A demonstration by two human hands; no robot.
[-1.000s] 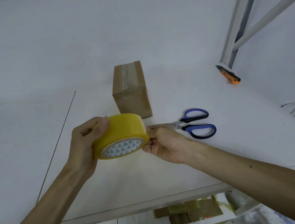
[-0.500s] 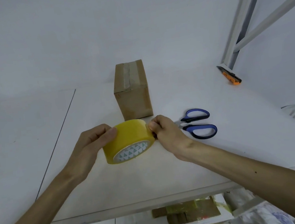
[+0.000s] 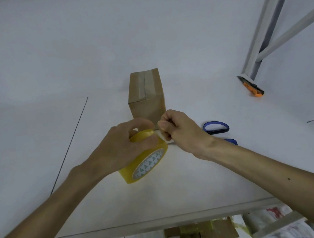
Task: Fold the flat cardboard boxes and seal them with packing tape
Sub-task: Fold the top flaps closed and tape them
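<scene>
1. Head view, step in hand: finding and lifting the free end of the tape. The cardboard box (image 3: 147, 98) stands folded on the table (image 3: 180, 194), just beyond the hands at 12 o'clock. One face already carries a tape strip over its seam.
2. Left hand (image 3: 120, 148): clamped over the tape roll (image 3: 147, 163) from above, with fingers curled across the outer band. The roll is tilted, and its printed core faces 5 o'clock.
3. Right hand (image 3: 181, 131): fingers curled tight, thumb and forefinger pinched together at the roll's rim at 1 o'clock. Judged to be on the tape end, but the strip itself is too faint to confirm.
4. The hands are close together, almost touching over the roll.
5. Next move, as a judgement: peel out a length with the right hand while the left hand steadies the roll. Then carry the end to an unsealed seam of the box.
6. Scissors (image 3: 217, 127) lie at 3 o'clock of the right hand, partly hidden behind the wrist, ready for the cut.
7. More cardboard (image 3: 202, 233) shows below the table edge at 6 o'clock.
</scene>
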